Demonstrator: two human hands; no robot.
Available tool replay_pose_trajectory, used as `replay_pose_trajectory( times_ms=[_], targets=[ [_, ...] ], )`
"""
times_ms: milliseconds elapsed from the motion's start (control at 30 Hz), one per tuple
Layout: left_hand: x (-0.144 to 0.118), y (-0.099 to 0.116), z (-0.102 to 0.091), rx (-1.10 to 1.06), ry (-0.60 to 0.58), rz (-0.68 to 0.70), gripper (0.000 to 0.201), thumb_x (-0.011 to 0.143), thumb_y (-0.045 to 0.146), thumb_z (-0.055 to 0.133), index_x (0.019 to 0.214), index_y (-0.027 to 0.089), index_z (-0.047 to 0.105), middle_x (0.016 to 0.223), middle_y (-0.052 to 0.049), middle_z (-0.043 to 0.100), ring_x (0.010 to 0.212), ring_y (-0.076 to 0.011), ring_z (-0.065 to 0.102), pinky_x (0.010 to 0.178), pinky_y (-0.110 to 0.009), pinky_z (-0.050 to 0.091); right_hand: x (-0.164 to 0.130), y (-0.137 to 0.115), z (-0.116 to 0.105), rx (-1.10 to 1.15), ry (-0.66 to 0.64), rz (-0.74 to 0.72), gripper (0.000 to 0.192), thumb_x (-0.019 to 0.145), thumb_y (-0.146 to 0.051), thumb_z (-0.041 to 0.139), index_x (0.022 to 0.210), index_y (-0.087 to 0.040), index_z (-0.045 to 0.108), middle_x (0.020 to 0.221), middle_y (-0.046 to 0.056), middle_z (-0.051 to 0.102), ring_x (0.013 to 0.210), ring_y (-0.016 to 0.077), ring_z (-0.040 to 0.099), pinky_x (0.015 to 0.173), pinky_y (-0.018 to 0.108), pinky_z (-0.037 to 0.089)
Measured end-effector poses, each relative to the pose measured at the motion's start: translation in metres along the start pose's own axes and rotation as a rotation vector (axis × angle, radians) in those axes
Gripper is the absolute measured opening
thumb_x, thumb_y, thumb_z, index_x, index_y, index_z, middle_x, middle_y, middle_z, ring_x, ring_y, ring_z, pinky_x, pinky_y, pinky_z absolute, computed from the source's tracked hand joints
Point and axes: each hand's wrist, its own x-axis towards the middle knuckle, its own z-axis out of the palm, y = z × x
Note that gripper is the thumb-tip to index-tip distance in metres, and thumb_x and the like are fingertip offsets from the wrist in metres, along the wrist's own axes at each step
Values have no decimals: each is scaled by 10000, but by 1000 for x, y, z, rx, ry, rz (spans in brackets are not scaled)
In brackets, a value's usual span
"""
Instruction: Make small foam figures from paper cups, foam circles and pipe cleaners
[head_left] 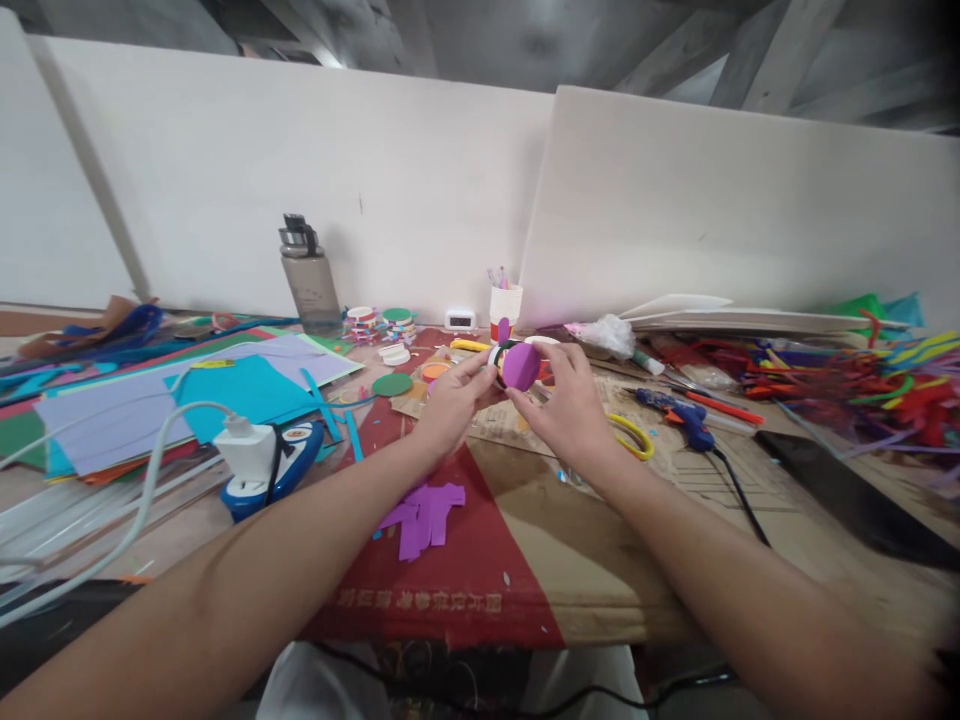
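Both hands met just above the middle of the frame, holding a small round craft piece (519, 366) between them. The left hand (450, 400) closed its fingers on the piece's left side, seemingly to steady it, while the right hand (571, 405) pinched the right edge with thumb and fingertips, so each grip was clenched on the same thing. The piece showed a purple paper disc facing the camera, with a dark band and a bit of yellow behind it; it was held clear of the table (600, 560), probably so the face could be turned and checked.

Below the hands, purple paper strips (421, 512) lay on the red patch of cardboard (within easy reach of the left forearm). Yellow-handled scissors (634, 436) rested just right of the right wrist, and a blue glue gun (686, 420) lay further right with its cord trailing down.

Behind the hands a white cup (506, 300) stood upright holding pens or sticks; which, I could not tell. A grey water bottle (308, 280) stood in the upper left, lid closed, contents unseen
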Motion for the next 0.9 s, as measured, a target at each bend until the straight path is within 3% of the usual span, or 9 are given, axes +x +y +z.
replay_pose_trajectory(
  times_ms=[200, 367, 500, 733, 900],
  targets=[
    [3, 0, -4, -6, 67, -163, 247, 782, 289, 727, 970, 129, 711, 847, -76, 735, 808, -200, 715, 901, -454, 559, 5, 7, 1, -39, -87, 60, 501, 729, -346, 748, 1175, -158, 621, 1115, 158, 594, 1044, 293, 584, 851, 458, 528],
    [9, -9, -9, 51, 131, -293, 151, 856, 190, 621, 962, 102, 682, 798, -87, 728, 727, -181, 710, 844, -456, 584, 10, 9, -3, -45, -288, 243, 329, 733, -400, 728, 944, -148, 703, 912, 110, 698, 786, 233, 637, 744, 402, 519],
    [12, -10, -9, 106, 136, -356, 185, 887, 149, 542, 995, 86, 679, 790, -80, 720, 699, -173, 703, 834, -461, 587, 14, 11, -7, -6, -394, 316, 348, 742, -458, 706, 886, -141, 711, 829, 80, 710, 717, 199, 631, 672, 337, 494],
    [10, -7, -5, 91, 147, -357, 180, 895, 158, 540, 1004, 87, 664, 829, -95, 727, 720, -172, 699, 866, -456, 567, 13, 10, -5, -10, -372, 323, 306, 728, -403, 729, 876, -138, 701, 816, 82, 702, 686, 186, 609, 671, 350, 498],
    [8, -7, -7, 4, 146, -327, 165, 871, 170, 578, 1000, 118, 665, 861, -94, 741, 717, -159, 695, 852, -429, 574, 6, 15, 5, -55, -226, 218, 445, 693, -373, 764, 1054, -127, 681, 979, 128, 664, 780, 215, 618, 762, 424, 529]
  ],
)
